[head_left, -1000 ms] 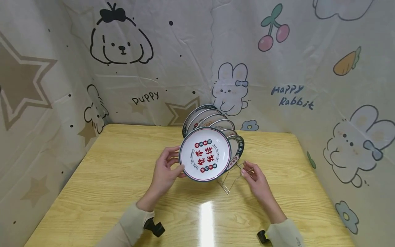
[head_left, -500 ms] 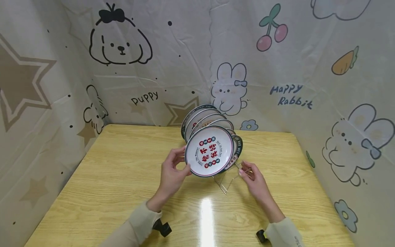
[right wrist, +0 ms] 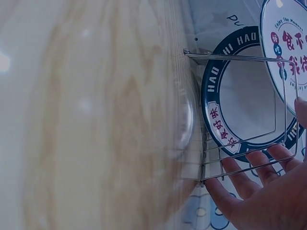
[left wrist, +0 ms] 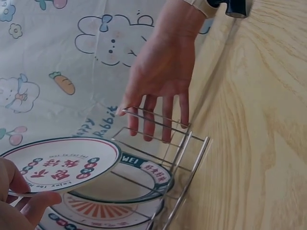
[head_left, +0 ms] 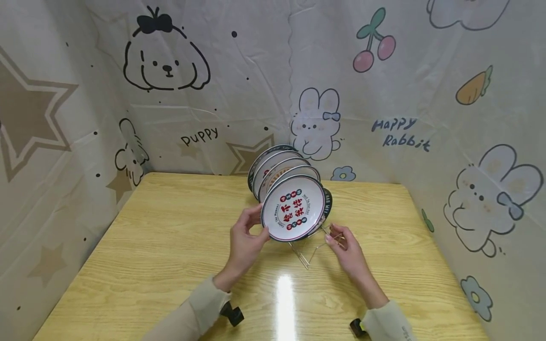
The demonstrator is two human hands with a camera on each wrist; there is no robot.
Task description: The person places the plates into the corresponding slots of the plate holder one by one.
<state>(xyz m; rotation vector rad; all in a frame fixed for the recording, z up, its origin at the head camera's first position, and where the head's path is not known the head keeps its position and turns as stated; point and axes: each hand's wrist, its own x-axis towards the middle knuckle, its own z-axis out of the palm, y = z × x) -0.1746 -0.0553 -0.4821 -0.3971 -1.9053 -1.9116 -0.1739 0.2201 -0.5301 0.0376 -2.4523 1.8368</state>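
A white plate (head_left: 293,208) with red characters and a thin dark rim is pinched at its left edge by my left hand (head_left: 248,239). It is tilted, in front of a dark-rimmed plate (right wrist: 243,91) standing in the wire plate rack (head_left: 300,258). Several more plates (head_left: 266,163) stand in a row behind, leaning in the rack and partly covering one another. My right hand (head_left: 351,255) grips the near end of the rack, thumb on one side of the wires and fingers on the other. The held plate's lower edge hides much of the rack; whether it touches the wires I cannot tell.
The rack stands on a light wooden table (head_left: 170,222). Patterned cloth (head_left: 239,94) hangs behind the table and along both sides. A bright light reflection (head_left: 285,303) lies on the table in front.
My left hand has moved the plate right and slightly up, so it covers more of the dark-rimmed plate. The right hand stays on the rack, with only a slight shift left in view.
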